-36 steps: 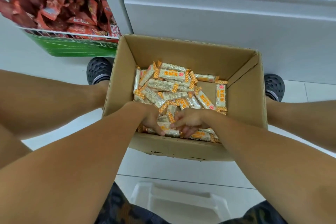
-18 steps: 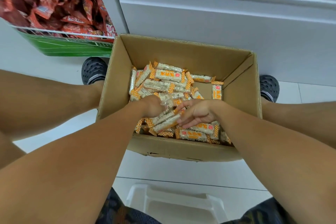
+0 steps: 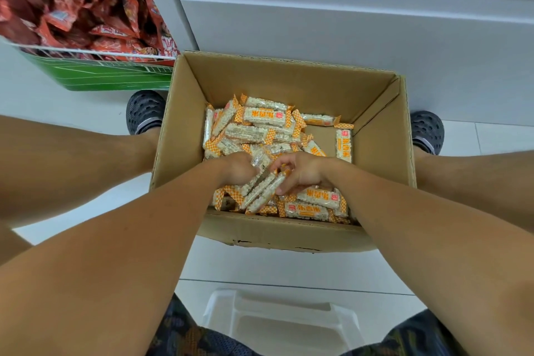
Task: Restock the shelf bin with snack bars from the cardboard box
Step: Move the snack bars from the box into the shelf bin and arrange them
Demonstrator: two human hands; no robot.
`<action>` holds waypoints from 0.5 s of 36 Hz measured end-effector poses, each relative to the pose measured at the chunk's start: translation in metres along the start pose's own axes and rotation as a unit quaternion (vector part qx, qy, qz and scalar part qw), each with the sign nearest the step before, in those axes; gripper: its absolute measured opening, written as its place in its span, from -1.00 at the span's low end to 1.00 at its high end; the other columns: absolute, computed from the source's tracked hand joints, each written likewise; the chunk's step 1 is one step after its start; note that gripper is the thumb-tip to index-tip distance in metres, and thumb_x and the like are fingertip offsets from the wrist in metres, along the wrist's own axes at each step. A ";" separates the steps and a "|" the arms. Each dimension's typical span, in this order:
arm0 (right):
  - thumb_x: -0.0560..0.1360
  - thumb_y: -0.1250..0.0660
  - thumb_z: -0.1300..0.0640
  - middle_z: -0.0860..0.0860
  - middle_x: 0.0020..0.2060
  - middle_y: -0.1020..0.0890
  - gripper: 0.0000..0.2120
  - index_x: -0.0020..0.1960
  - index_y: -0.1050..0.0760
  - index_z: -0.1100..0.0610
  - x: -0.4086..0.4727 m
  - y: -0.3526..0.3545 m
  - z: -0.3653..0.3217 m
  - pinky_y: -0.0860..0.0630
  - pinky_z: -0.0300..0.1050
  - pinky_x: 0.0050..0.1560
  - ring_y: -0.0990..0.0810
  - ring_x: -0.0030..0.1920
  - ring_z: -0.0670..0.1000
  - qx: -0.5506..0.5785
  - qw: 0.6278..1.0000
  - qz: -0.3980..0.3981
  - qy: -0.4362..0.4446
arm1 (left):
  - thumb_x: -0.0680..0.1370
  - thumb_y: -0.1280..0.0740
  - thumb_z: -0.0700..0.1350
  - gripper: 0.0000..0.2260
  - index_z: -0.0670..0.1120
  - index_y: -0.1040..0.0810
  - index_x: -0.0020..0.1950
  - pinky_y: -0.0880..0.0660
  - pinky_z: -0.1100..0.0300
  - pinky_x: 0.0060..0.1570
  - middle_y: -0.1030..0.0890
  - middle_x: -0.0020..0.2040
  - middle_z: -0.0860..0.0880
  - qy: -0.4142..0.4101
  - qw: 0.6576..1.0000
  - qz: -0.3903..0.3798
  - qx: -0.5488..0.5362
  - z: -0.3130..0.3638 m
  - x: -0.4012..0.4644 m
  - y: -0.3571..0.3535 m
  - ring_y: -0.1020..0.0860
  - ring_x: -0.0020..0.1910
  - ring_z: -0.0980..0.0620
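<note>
Both my left hand [image 3: 239,166] and right hand [image 3: 303,172] curl around one bundle of snack bars [image 3: 260,189] at frame centre inside the cardboard box [image 3: 289,234], long axes slanting lower left to upper right, my fingers [image 3: 284,186] wrapping its right end.

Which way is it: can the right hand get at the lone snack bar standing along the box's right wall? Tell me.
Probably yes. The snack bar lies uncovered just beyond the right hand, but that hand already grips a bundle of bars.

Open-top cardboard box [image 3: 277,235], bare floor rt rear, walls all round
</note>
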State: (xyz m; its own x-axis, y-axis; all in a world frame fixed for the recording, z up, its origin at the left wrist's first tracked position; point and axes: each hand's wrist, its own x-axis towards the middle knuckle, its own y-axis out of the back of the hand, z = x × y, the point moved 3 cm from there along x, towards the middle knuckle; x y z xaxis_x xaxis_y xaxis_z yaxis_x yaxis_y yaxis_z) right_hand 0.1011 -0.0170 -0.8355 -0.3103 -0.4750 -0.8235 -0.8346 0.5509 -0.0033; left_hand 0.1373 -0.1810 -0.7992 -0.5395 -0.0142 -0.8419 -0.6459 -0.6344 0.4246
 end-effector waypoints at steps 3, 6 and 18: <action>0.35 -0.60 0.25 0.00 0.18 -0.54 -0.59 0.08 -0.57 -0.06 -0.003 0.008 -0.002 -0.62 -0.08 0.00 -0.63 0.11 0.08 -0.024 1.000 -0.009 0.011 | 0.70 -0.15 -0.01 -0.45 -0.16 -0.03 0.62 -0.15 0.05 0.47 -0.06 0.62 -0.12 0.002 0.999 -0.002 -0.035 0.000 0.000 0.002 -0.10 0.58 -0.13; 0.29 -0.61 0.19 0.00 0.11 -0.66 -0.37 0.31 -0.47 0.05 -0.009 0.022 0.000 -0.59 -0.08 0.07 -0.65 0.09 -0.02 0.052 0.998 -0.030 -0.003 | 0.70 -0.15 -0.02 -0.44 -0.13 0.00 0.62 -0.11 0.01 0.50 -0.01 0.63 -0.08 0.006 0.995 0.004 -0.101 -0.001 0.003 0.004 -0.05 0.59 -0.12; 0.37 -0.46 0.19 0.13 0.06 -0.69 -0.71 0.08 -0.56 0.13 -0.034 0.057 -0.013 -0.63 -0.01 0.12 -0.63 0.09 0.12 0.332 0.942 -0.014 0.049 | 0.61 -0.29 0.00 -0.36 0.09 -0.04 0.61 -0.09 -0.16 0.51 -0.16 0.60 0.01 -0.006 0.943 -0.020 -0.331 0.015 0.003 0.015 -0.14 0.57 -0.08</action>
State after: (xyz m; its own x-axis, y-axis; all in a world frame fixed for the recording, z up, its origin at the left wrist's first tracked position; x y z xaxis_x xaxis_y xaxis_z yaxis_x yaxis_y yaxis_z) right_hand 0.0584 0.0215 -0.8008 -0.3606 -0.5392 -0.7611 -0.3841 0.8294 -0.4057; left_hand 0.1179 -0.1790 -0.7903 -0.5298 0.0259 -0.8478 -0.1892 -0.9780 0.0883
